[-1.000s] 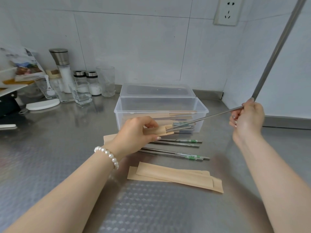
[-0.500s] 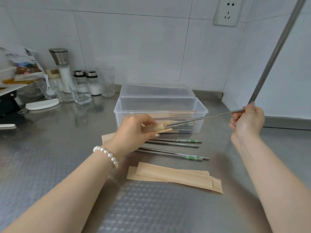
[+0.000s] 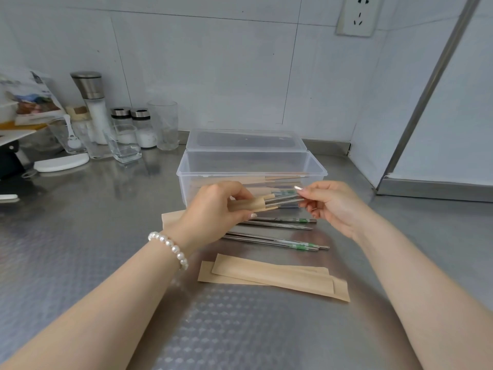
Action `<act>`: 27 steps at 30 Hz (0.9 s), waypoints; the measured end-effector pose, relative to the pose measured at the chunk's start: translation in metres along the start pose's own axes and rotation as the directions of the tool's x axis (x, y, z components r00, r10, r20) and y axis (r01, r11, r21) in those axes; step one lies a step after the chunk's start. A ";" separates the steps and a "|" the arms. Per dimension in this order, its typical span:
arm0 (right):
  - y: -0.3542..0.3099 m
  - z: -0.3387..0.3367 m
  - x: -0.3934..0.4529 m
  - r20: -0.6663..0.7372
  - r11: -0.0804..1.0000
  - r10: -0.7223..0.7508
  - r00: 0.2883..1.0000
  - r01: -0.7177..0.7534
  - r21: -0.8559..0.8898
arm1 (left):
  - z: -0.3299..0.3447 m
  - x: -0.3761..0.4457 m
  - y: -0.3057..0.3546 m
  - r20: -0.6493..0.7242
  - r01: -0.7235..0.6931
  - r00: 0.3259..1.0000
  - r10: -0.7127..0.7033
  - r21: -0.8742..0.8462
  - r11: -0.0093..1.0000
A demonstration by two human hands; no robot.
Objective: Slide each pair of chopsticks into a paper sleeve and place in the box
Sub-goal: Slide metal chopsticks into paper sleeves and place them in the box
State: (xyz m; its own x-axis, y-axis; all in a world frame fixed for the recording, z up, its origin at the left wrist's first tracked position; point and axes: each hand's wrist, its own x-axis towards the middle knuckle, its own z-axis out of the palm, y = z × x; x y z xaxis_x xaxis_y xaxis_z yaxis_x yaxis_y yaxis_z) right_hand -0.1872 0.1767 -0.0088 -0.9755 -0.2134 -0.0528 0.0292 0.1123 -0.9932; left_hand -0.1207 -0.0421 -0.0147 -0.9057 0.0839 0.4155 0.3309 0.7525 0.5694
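My left hand (image 3: 213, 209) grips a tan paper sleeve (image 3: 250, 204) just in front of the clear plastic box (image 3: 186, 169). A pair of steel chopsticks (image 3: 282, 197) sticks out of the sleeve's mouth by a short length. My right hand (image 3: 330, 204) pinches their outer ends with thumb and forefinger. Sleeved pairs lie inside the box. Two bare pairs (image 3: 282, 222) (image 3: 277, 241) with green bands lie on the counter below my hands. Two empty sleeves (image 3: 274, 279) lie stacked nearer to me.
The box's lid (image 3: 245, 140) stands open behind it. Glasses, shakers and a grinder (image 3: 90, 102) crowd the back left. A white lid (image 3: 61, 162) lies at the left. A steel pole (image 3: 426, 89) leans at the right wall corner.
My right hand has moved left toward my left hand, pushing the chopsticks most of their length into the sleeve. The left hand has stayed about where it was.
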 end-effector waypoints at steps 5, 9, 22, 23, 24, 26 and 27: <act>0.000 0.003 -0.002 0.061 0.999 0.029 0.998 -0.030 0.013 | 0.000 -0.001 0.001 0.008 -0.006 1.000 0.006 0.005 1.000; -0.001 0.005 -0.004 0.079 0.998 0.046 0.996 -0.048 0.030 | -0.001 -0.001 0.003 0.000 0.002 1.000 -0.002 0.011 1.000; -0.031 -0.023 -0.007 -0.138 0.959 -0.020 0.990 0.058 0.276 | -0.028 0.008 -0.007 -0.531 0.024 0.847 -0.023 -0.006 1.000; -0.034 -0.029 -0.007 -0.178 0.951 -0.021 0.984 0.075 0.300 | -0.031 0.009 -0.010 -0.549 0.062 0.833 -0.069 -0.031 0.998; -0.038 -0.034 -0.006 -0.216 0.944 -0.018 0.976 0.087 0.319 | -0.033 0.010 -0.013 -0.551 0.095 0.828 -0.101 -0.039 0.995; -0.043 -0.040 -0.001 -0.272 0.942 0.001 0.962 0.091 0.323 | -0.030 0.011 -0.020 -0.522 0.132 0.842 -0.136 -0.046 0.990; -0.047 -0.039 0.002 -0.288 0.948 0.013 0.958 0.079 0.307 | -0.029 0.011 -0.023 -0.504 0.139 0.850 -0.151 -0.060 0.988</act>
State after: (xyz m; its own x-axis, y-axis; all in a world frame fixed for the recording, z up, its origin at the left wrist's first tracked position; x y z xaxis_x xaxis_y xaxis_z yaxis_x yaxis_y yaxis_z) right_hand -0.1995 0.2091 0.0414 -0.9965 0.0762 -0.0343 0.0177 -0.2086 -0.9778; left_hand -0.1309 -0.0776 -0.0027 -0.6865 -0.3714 0.6251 0.2169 0.7160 0.6636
